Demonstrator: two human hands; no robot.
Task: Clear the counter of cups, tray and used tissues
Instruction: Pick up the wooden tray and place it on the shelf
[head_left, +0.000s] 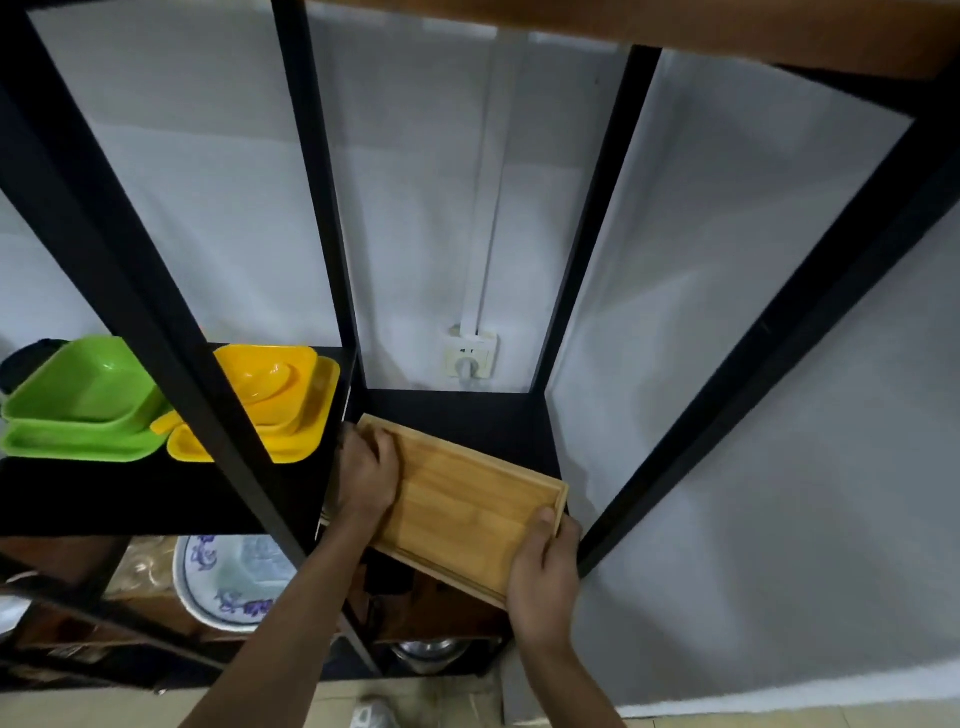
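A rectangular wooden tray (462, 499) lies at an angle on the black shelf (483, 415) of a metal rack, its near end sticking out past the shelf's front edge. My left hand (366, 475) grips the tray's far left corner, fingers curled over the rim. Around the near right corner my right hand (545, 577) is closed, thumb on top of the rim. The tray holds nothing. No cups or tissues are in view.
Green dishes (78, 405) and yellow dishes (265, 400) are stacked on the shelf to the left. Black uprights (327, 208) frame the compartment. A wall socket (470, 356) sits behind. Below are a blue-patterned plate (228, 577) and a metal pot (431, 652).
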